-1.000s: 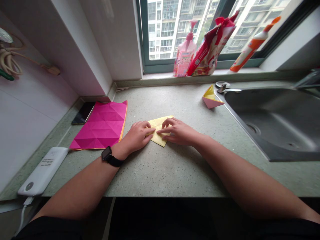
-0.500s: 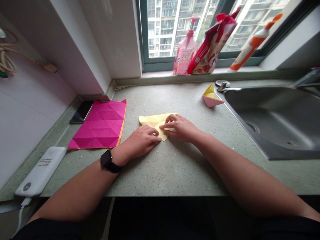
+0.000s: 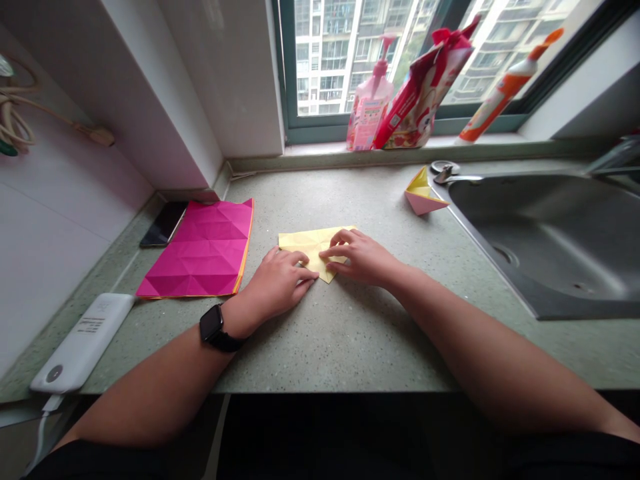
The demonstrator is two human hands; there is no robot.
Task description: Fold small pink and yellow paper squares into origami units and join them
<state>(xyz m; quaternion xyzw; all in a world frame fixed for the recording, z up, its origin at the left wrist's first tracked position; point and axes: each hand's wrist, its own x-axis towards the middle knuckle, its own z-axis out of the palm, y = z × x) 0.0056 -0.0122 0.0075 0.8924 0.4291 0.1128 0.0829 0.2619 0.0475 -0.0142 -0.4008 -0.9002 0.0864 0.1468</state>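
Yellow paper [image 3: 313,241] on the bench [image 3: 320,353] spreads wider toward ten o'clock than moments ago, suggesting a reopened fold, with left hand [image 3: 280,280] at eight and right hand [image 3: 364,257] at three, both half-curled on it, whether pinching I can't tell.

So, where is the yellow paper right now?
In the head view, the yellow paper lies on the counter, partly under the left hand and right hand, between the magenta sheet on its left and the sink on its right.
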